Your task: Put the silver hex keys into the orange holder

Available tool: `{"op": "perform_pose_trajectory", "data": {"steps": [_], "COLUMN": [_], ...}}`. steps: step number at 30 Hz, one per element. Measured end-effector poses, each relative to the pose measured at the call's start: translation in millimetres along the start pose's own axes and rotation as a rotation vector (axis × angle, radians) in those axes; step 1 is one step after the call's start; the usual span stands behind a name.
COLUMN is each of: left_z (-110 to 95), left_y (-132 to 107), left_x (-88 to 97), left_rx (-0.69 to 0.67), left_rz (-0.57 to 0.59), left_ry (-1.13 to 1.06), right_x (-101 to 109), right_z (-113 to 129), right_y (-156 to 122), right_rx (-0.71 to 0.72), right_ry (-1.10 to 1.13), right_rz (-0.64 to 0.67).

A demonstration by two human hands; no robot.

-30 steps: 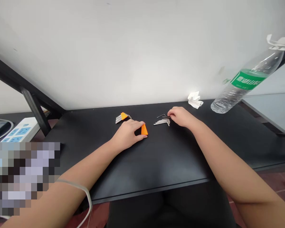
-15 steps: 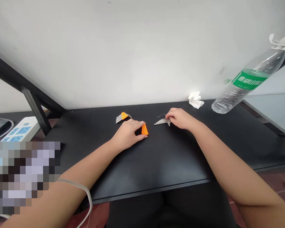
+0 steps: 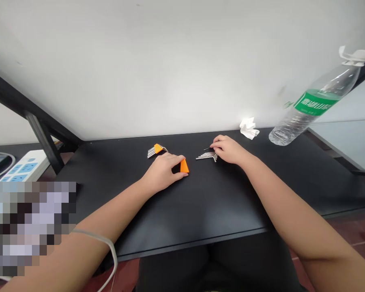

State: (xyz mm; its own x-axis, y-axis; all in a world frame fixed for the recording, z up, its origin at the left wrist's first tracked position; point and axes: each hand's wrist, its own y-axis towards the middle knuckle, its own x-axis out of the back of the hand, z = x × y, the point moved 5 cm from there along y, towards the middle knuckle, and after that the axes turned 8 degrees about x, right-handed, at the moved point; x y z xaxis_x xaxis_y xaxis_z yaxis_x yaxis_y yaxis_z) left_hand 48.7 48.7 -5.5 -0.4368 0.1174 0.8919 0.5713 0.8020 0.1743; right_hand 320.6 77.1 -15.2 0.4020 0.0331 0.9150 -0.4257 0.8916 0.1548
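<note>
My left hand (image 3: 166, 170) grips an orange hex key holder (image 3: 184, 166) between thumb and fingers, low over the black table. To its right, my right hand (image 3: 226, 147) is closed in a pinch on a thin hex key (image 3: 207, 149), whose tip points left out of the fingers. Just below that hand lie several loose L-shaped hex keys (image 3: 207, 155), side by side on the tabletop. Beyond my left hand rests a second orange holder (image 3: 158, 149) with several hex keys in it, partly hidden by my fingers.
A crumpled white tissue (image 3: 249, 128) lies at the back near the wall. A large plastic bottle (image 3: 310, 106) with a green label stands at the right. At the left are a white power strip (image 3: 24, 168), a black metal frame (image 3: 44, 138) and a white cable (image 3: 111, 245).
My right hand has closed further over the thin hex key, and less of the key now shows. The left hand keeps its hold on the orange holder. The view has shifted slightly.
</note>
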Motion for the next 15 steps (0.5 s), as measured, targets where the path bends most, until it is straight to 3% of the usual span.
{"op": "perform_pose_trajectory", "data": {"steps": [5,15], "left_z": [0,-1], "left_y": [-1,-2], "left_x": [-0.1,0.6], "left_rx": [0.01,0.018], "left_rz": [0.01,0.016], "left_ry": [-0.007,-0.016], "right_x": [12,11], "right_z": [-7,13], "right_y": [-12,-14], "right_rx": [-0.08,-0.025], "right_ry": [0.003,0.082], "right_rz": [0.022,0.031]}}
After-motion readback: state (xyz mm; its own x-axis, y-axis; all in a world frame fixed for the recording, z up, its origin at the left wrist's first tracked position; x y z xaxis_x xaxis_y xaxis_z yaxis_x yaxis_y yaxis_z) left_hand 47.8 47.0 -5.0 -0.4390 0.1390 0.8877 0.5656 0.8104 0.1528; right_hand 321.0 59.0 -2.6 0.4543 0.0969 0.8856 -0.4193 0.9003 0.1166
